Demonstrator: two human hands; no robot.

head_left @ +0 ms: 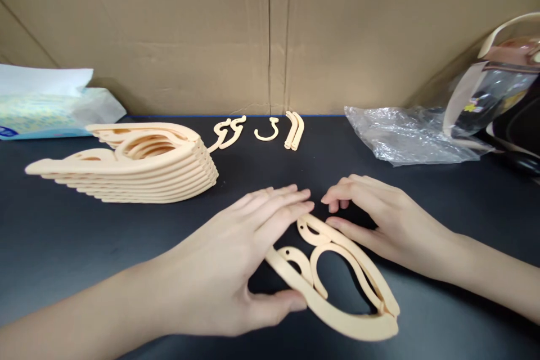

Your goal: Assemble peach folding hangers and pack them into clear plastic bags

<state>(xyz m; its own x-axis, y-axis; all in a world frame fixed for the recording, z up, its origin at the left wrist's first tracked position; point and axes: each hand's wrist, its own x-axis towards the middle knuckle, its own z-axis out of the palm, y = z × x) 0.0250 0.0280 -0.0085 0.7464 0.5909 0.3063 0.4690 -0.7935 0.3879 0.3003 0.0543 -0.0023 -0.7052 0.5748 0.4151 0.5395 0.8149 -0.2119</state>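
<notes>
A beige plastic folding clothes hanger (350,315) lies folded on the dark table, its hook curled between the two arms. My left hand (257,242) spans its far end. The thumb presses along the near arm and the straight fingers reach over to the tip of the other arm, so part of the hanger is hidden beneath. On the far side is my right hand (379,214), fingers loosely bent and apart with nothing between them. Its thumb lies close to the hanger's outer edge; whether they touch I cannot tell.
A stack of folded hangers (169,174) stands at left, before a tissue pack (46,104). Loose hanger arms (228,132), a hook (268,130) and two curved strips (294,130) lie at the back. Clear plastic wrap (405,135) and a bag (489,90) are right. Cardboard (189,28) walls the back.
</notes>
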